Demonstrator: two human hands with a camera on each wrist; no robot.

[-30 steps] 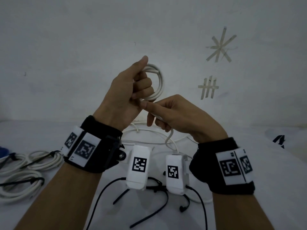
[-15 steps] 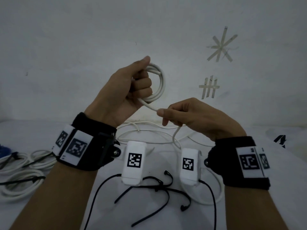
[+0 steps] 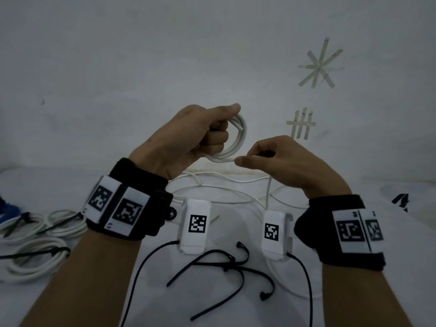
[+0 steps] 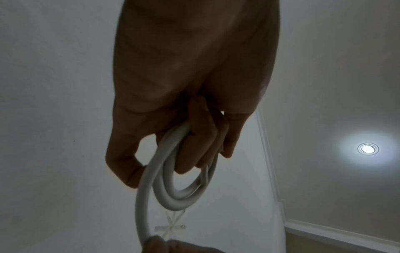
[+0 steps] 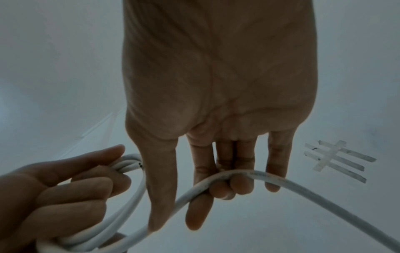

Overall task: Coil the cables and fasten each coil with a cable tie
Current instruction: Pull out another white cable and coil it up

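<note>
My left hand (image 3: pixel 212 138) is raised in front of the wall and grips a small coil of white cable (image 3: pixel 239 142) with a few turns, thumb on top. The coil (image 4: pixel 173 196) hangs below its curled fingers (image 4: pixel 201 145). My right hand (image 3: pixel 259 156) is just right of the coil's bottom, and its fingers curl round the free strand (image 5: pixel 303 186). That strand drops from the hand to loose white cable (image 3: pixel 224 185) on the table. Several black cable ties (image 3: pixel 224 265) lie on the table below my wrists.
At the left of the white table (image 3: pixel 236 310) lie tied white cable coils (image 3: pixel 35 232) with black ties round them. Tape marks (image 3: pixel 302 123) are stuck on the wall behind. Something blue (image 3: pixel 7 208) shows at the far left edge.
The right hand slid out along the cable to the right and then brought the strand back against the bottom of the coil. The left hand kept its grip on the coil.
</note>
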